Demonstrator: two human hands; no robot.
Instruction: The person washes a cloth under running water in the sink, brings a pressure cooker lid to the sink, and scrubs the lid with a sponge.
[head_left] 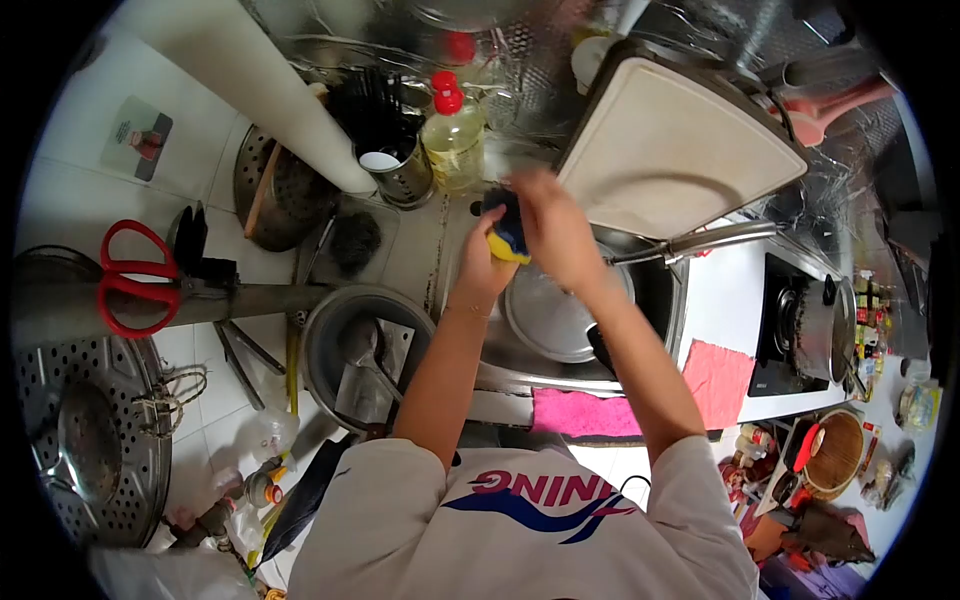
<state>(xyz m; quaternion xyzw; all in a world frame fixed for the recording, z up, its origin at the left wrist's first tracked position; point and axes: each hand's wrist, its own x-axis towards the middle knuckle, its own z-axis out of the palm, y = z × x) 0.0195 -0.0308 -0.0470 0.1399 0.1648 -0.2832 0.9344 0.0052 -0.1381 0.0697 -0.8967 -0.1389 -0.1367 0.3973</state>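
Observation:
Above the sink (655,330), my left hand (478,265) is closed on a sponge (508,248) with a yellow side and a dark blue side. My right hand (562,228) is right against the sponge's other side. Motion smears its fingers, so their grip is unclear. Below both hands lies a round metal lid or pan (550,335) in the sink, partly covered by my right forearm. A bottle of yellowish liquid with a red cap (455,150) stands behind the sink.
A faucet (725,238) reaches over the sink from the right, below a leaning white cutting board (680,150). On the left are a grey basin (320,350) with utensils and a metal utensil holder (405,180). Pink cloth (585,412) lies along the front edge. A pot (825,335) sits by the stove.

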